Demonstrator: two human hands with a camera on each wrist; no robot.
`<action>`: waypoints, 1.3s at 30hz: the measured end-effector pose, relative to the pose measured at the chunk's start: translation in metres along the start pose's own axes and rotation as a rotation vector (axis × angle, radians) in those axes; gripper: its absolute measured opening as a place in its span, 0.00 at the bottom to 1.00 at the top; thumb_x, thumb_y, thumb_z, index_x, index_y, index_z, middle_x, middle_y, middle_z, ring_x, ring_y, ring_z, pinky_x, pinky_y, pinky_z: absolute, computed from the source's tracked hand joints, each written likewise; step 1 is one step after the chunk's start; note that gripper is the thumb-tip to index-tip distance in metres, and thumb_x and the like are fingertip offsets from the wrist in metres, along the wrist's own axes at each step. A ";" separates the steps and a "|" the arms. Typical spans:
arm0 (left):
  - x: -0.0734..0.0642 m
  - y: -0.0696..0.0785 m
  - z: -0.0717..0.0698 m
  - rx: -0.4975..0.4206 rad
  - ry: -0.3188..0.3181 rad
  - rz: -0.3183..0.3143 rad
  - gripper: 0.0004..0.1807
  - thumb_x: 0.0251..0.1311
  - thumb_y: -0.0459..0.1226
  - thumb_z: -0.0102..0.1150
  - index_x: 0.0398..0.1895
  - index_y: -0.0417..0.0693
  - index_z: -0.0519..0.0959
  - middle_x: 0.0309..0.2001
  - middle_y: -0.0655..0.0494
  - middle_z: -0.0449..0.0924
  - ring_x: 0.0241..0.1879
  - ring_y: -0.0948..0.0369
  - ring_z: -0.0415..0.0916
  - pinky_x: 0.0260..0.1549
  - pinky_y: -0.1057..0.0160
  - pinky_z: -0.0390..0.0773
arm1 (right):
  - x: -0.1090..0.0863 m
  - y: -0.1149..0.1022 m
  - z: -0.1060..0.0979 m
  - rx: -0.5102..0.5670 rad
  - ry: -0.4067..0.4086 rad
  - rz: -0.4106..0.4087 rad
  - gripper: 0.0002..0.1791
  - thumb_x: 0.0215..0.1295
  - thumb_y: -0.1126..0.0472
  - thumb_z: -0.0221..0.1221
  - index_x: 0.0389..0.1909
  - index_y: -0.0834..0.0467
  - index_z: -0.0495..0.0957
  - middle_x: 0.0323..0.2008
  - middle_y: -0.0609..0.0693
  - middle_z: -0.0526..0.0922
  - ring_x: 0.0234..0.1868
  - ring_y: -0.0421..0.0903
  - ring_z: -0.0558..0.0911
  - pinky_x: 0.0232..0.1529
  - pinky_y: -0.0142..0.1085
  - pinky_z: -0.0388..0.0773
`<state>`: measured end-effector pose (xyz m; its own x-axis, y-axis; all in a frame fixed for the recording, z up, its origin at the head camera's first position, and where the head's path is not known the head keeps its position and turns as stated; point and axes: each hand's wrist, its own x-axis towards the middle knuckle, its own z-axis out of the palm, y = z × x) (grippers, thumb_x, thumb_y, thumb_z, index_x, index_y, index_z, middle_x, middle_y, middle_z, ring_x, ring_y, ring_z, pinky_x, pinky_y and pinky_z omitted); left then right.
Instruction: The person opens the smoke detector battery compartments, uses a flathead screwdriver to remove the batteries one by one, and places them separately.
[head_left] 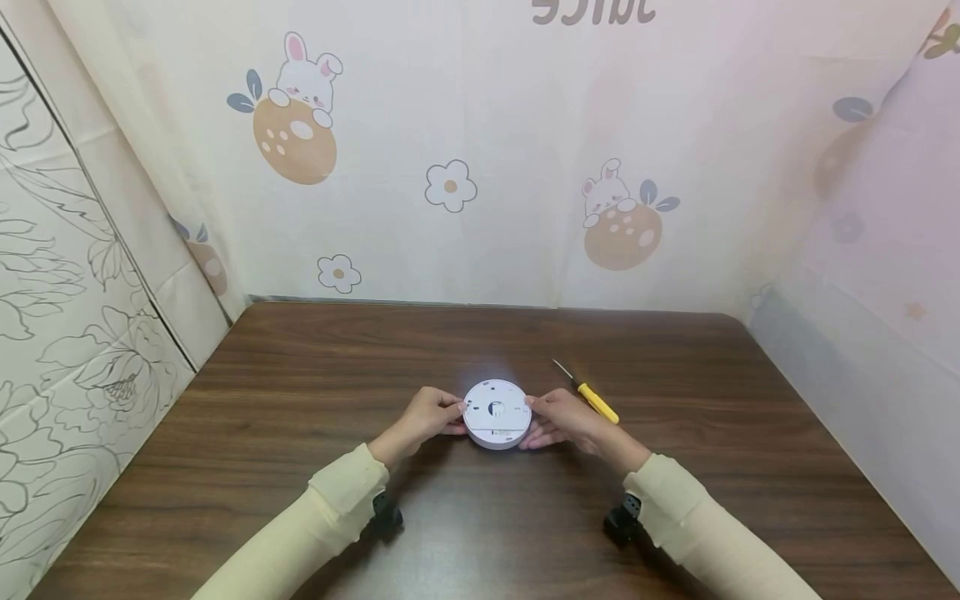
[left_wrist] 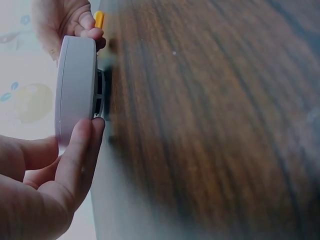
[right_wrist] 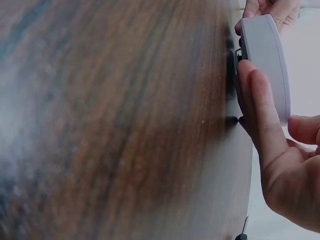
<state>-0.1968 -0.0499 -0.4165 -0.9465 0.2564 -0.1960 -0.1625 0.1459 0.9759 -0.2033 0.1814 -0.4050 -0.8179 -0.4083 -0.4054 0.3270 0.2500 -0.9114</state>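
A round white smoke detector (head_left: 480,421) is held between both hands over the dark wooden table, its flat slotted back plate facing up. My left hand (head_left: 429,412) grips the left edge, thumb at the top rim and fingers beneath. On the opposite edge, my right hand (head_left: 570,418) pinches it the same way. Seen from the side in the left wrist view, the smoke detector (left_wrist: 76,85) has a smooth wall and a dark slotted grille (left_wrist: 99,92) facing the tabletop. In the right wrist view, fingers (right_wrist: 262,95) support its underside.
A screwdriver (head_left: 597,403) with a yellow handle lies just beyond the right hand, its tip pointing away to the left. The wooden table (head_left: 487,517) ends at a patterned curtain (head_left: 510,242) behind. Black wrist cameras (head_left: 387,517) hang below the sleeves.
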 end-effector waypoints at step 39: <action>0.003 0.005 -0.010 0.531 -0.159 0.341 0.47 0.32 0.47 0.73 0.60 0.45 0.62 0.56 0.49 0.64 0.53 0.55 0.65 0.53 0.54 0.66 | -0.001 -0.006 -0.006 -0.546 0.081 -0.395 0.34 0.46 0.53 0.66 0.56 0.54 0.66 0.51 0.52 0.72 0.42 0.46 0.77 0.48 0.44 0.74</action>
<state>-0.2028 -0.0578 -0.4114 -0.8612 0.5042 0.0645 0.3382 0.4736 0.8132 -0.2074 0.1860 -0.3989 -0.8666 -0.4985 -0.0231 -0.2726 0.5117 -0.8148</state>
